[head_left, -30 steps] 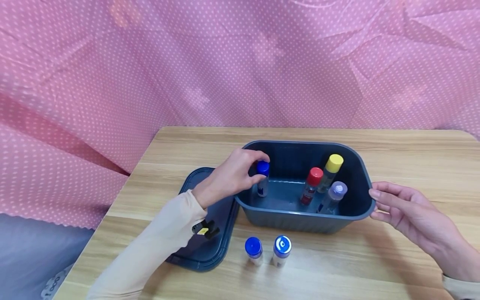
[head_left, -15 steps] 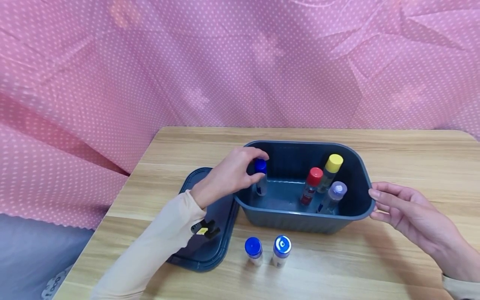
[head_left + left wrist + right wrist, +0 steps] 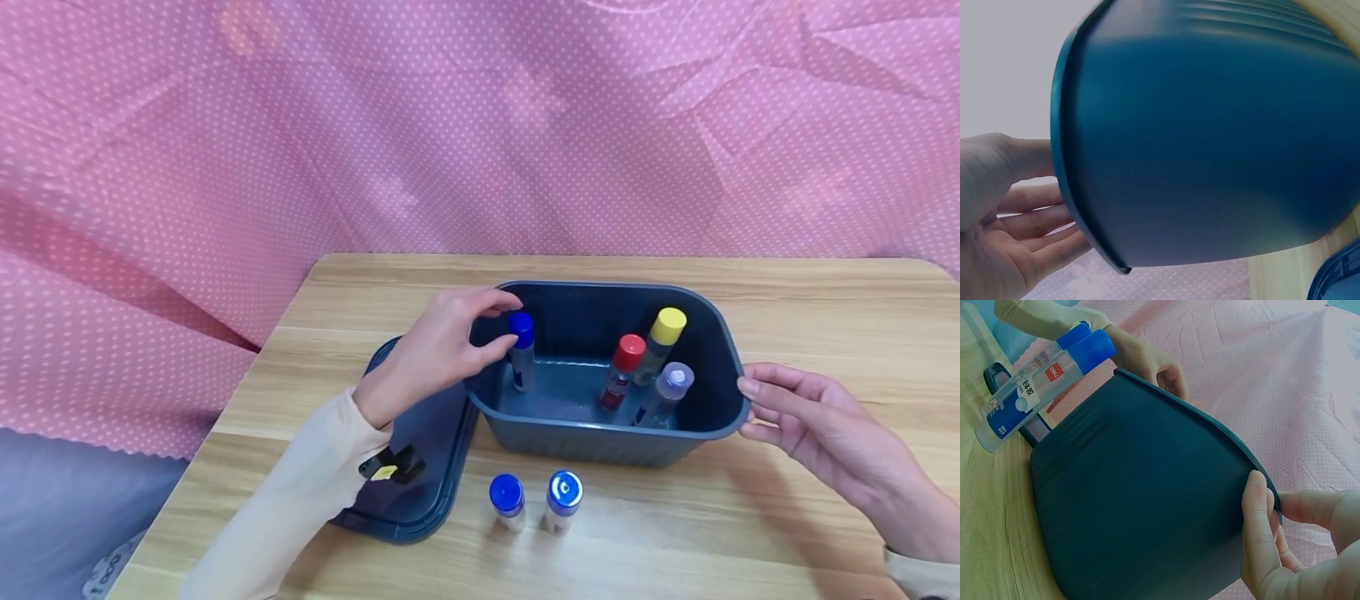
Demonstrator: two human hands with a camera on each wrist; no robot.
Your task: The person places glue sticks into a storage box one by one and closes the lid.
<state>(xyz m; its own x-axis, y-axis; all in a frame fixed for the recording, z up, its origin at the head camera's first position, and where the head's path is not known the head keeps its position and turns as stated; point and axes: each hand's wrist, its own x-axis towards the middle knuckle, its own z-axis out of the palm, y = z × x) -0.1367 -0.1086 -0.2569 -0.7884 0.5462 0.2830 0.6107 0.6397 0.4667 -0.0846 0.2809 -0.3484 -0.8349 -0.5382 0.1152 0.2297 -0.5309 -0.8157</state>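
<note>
Blue-capped bottle [image 3: 522, 362] stands upright inside the bin [image 3: 585, 444], left end. Your left hand [image 3: 438, 337] has thumb and fingers spread around its cap; can't tell if touching. Your right hand [image 3: 832, 437] pinches the bin's rim. Looks like placing; next probably calls for backing off without tipping it, then reaching for the outside bottles [image 3: 507, 497].

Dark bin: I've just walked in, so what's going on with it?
A person's right hand pinches the bin at its right end. At the other end, the left hand has thumb and fingers parted about a blue-capped bottle inside; whether they touch it is unclear. Inside on the right stand a red-capped bottle, a yellow-capped bottle and a purple-capped bottle. Two more blue-capped bottles stand on the table, and a dark lid lies to the bin's left.
</note>
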